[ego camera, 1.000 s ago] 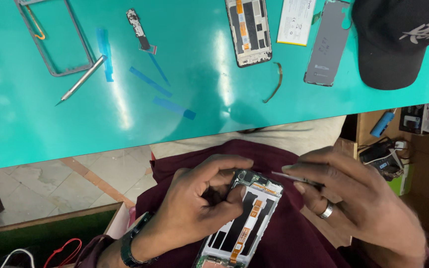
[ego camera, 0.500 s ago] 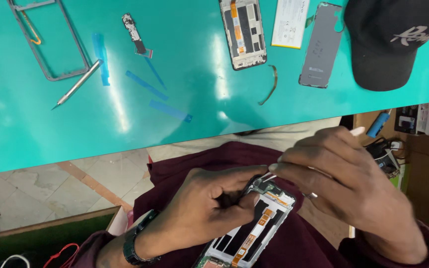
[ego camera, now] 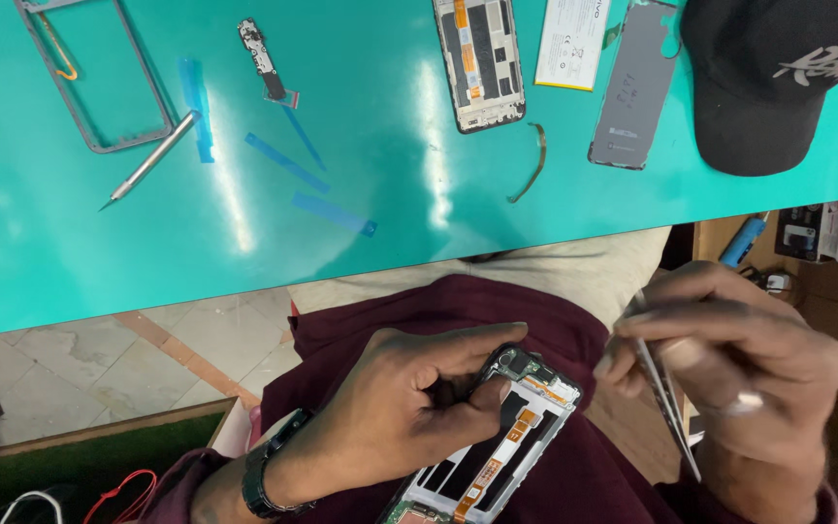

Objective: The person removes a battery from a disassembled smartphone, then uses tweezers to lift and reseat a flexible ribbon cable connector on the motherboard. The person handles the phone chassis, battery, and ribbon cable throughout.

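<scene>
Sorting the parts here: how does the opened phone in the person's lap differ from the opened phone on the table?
The lap phone is gripped by the left hand and lies tilted; the table phone lies flat, untouched. The lap phone shows an orange ribbon cable down its middle; the table phone shows one near its top. Both are back-off, insides exposed. The right hand holds tweezers.

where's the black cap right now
In the head view the black cap lies at the far right corner of the teal table, just right of the grey phone back cover and well clear of both hands.

Glossy teal table [ego camera: 70,262] (glare streaks); tiled floor [ego camera: 147,359] below.
</scene>
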`<action>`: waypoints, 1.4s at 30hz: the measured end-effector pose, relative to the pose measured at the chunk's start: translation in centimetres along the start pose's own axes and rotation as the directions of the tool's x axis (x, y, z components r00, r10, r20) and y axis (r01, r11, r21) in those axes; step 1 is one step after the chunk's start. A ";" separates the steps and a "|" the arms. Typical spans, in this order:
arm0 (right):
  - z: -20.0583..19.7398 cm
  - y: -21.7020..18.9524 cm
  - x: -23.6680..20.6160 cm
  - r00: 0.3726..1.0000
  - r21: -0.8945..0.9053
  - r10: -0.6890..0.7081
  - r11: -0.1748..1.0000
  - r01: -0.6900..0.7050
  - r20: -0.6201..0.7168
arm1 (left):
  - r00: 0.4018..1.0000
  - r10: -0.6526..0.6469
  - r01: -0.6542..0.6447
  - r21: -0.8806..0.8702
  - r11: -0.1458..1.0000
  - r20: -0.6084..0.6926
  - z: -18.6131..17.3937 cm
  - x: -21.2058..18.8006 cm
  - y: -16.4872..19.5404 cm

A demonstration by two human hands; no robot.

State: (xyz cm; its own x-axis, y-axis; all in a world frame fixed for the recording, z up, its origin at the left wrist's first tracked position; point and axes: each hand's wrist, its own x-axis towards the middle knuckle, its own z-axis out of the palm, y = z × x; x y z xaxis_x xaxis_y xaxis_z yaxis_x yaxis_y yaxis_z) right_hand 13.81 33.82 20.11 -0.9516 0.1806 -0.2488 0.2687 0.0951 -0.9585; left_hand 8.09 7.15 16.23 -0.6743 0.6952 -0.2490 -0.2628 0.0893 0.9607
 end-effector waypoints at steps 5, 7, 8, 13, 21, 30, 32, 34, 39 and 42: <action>-0.7 3.3 0.7 0.953 0.258 -0.303 0.922 0.288 0.021 | 1.000 -0.012 0.012 -0.018 1.000 -0.003 0.1 -0.2 -0.2; -0.6 3.9 0.1 0.952 0.252 -0.304 0.919 0.303 -0.034 | 1.000 -0.018 0.018 0.011 1.000 -0.002 0.0 -0.1 0.0; -0.4 4.0 -0.2 0.956 0.278 -0.290 0.915 0.292 -0.049 | 1.000 0.001 -0.001 0.014 1.000 -0.002 0.0 0.0 0.1; 0.1 2.5 0.7 0.923 0.085 -0.352 0.936 0.343 0.153 | 0.996 -0.040 0.033 0.091 0.995 0.081 -0.6 1.0 0.8; 1.2 2.2 0.5 0.952 0.084 -0.065 0.996 0.042 0.298 | 0.831 -0.047 0.021 0.053 0.998 0.555 -3.0 2.3 -0.5; 2.6 4.0 -3.4 0.856 0.086 0.016 0.994 -0.070 0.517 | 0.784 -0.111 0.169 -0.037 0.985 0.611 -2.1 0.1 -2.0; 2.8 4.0 -3.7 0.870 0.020 0.001 1.000 -0.013 0.492 | 0.774 -0.138 0.202 -0.034 0.979 0.618 -1.9 0.0 -2.1; 3.0 3.9 -3.8 0.874 -0.060 -0.023 0.996 0.060 0.485 | 0.765 -0.158 0.222 -0.026 0.975 0.624 -1.7 0.0 -2.0; 3.5 2.8 -3.4 0.874 -0.140 -0.108 0.971 0.196 0.475 | 0.776 -0.128 0.201 -0.049 0.978 0.617 -1.6 -0.1 -1.7; 3.7 1.8 -3.4 0.877 -0.197 -0.092 0.958 0.207 0.472 | 0.777 -0.095 0.146 -0.032 0.989 0.623 -1.5 0.0 -1.6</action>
State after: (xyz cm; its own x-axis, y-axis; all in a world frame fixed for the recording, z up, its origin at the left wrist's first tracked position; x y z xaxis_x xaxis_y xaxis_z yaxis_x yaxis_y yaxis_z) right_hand 17.00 29.71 18.68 -0.9296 -0.3126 -0.1954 0.0902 0.3211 -0.9427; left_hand 7.53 5.93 14.51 -0.0688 0.9757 -0.2082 -0.3803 0.1672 0.9096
